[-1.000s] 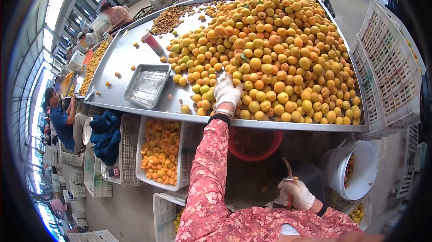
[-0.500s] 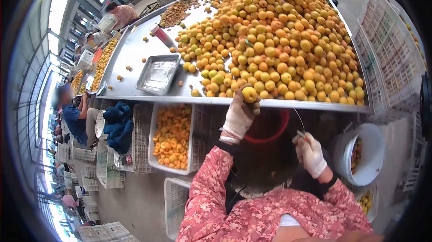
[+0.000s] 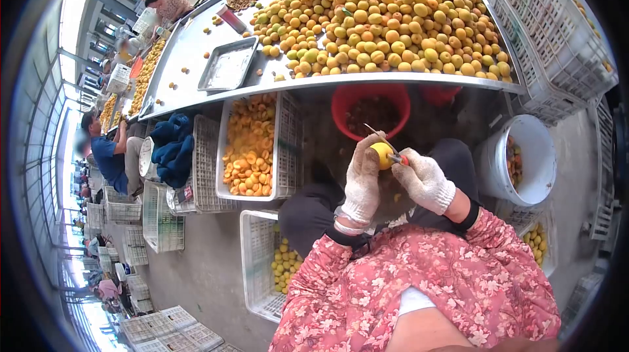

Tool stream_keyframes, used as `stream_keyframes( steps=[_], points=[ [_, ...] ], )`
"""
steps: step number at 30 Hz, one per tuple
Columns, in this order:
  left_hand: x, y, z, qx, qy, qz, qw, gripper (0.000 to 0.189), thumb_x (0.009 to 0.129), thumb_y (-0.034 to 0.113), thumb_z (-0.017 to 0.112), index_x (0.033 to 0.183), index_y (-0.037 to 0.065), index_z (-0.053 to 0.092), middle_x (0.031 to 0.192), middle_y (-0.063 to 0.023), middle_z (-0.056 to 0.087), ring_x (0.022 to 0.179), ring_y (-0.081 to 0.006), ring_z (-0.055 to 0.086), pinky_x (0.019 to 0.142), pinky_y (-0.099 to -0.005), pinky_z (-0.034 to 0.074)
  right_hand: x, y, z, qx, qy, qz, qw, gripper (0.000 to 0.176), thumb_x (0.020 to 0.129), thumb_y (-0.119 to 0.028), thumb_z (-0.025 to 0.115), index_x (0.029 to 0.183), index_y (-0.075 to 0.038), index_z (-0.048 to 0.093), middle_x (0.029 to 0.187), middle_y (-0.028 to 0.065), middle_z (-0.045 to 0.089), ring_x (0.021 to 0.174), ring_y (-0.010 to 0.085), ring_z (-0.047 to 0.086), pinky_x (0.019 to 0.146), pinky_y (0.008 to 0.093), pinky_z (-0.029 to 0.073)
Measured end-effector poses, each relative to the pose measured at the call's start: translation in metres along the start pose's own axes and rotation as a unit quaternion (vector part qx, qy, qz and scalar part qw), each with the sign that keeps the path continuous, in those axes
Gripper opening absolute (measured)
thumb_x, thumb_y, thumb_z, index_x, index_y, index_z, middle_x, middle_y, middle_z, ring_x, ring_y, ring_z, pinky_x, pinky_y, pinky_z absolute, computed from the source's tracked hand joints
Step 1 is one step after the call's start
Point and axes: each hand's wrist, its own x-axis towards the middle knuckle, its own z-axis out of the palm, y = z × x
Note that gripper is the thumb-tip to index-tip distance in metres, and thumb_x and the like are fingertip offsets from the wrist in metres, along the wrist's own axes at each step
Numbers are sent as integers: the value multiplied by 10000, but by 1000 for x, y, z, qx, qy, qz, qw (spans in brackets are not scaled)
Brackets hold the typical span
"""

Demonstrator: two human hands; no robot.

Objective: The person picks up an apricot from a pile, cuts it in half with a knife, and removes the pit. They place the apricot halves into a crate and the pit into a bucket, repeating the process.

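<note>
Gloved in white, my left hand [image 3: 362,182] is closed around a yellow apricot [image 3: 381,155] in front of my lap. My right hand [image 3: 426,183], gloved too, grips a small knife [image 3: 396,156] with a red handle. The thin blade lies against the apricot and points up and left. Just beyond both hands, a red basin [image 3: 343,116] with dark contents sits on the floor below the table edge. A large heap of apricots [image 3: 400,24] covers the metal table [image 3: 190,98] in front of me.
A crate of halved apricots [image 3: 280,155] stands left of my knees, near another crate [image 3: 252,267] holding whole fruit. At right are a white bucket [image 3: 537,162] and stacked crates [image 3: 550,31]. A metal tray [image 3: 229,64] rests on the table. Another person [image 3: 108,159] sits at far left.
My left hand has brought the apricot back from the table edge toward my lap. My right hand has moved left, bringing the knife to the fruit. The view has tilted down.
</note>
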Motion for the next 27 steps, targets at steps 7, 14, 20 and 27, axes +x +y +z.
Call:
stream_keyframes(
  steps=[7, 14, 20, 27],
  points=[
    [-34, -9, -1, 113, 39, 56, 991, 468, 1022, 468, 440, 1204, 51, 553, 1083, -40, 575, 966, -109, 546, 894, -265, 436, -33, 31, 29, 48, 11, -17, 999, 132, 964, -171, 571, 977, -43, 543, 717, 134, 626, 663, 296, 650, 591, 351, 473],
    [-52, -17, -7, 176, 68, 64, 980, 431, 1024, 438, 455, 1169, 45, 558, 1010, -37, 592, 922, -106, 553, 838, -263, 456, -35, 49, 51, 18, 17, -33, 999, 161, 976, -186, 544, 921, -34, 552, 699, 131, 620, 644, 316, 642, 561, 339, 462],
    [-50, -20, -15, 62, 56, 59, 995, 521, 998, 522, 457, 1196, 50, 558, 1003, -37, 603, 915, -123, 573, 854, -276, 472, -34, 13, 34, 561, -208, 323, 733, 456, 990, -513, 477, 785, -109, 538, 503, -8, 420, 367, 140, 371, 390, 271, 304],
    [-48, -16, -7, -377, 39, -53, 924, 545, 954, 529, 514, 1243, 67, 523, 1027, -76, 609, 934, -199, 590, 875, -354, 494, -46, 24, 47, 405, -113, 203, 884, 342, 990, -409, 526, 840, -104, 559, 572, -10, 439, 469, 97, 395, 452, 254, 333]
  ],
)
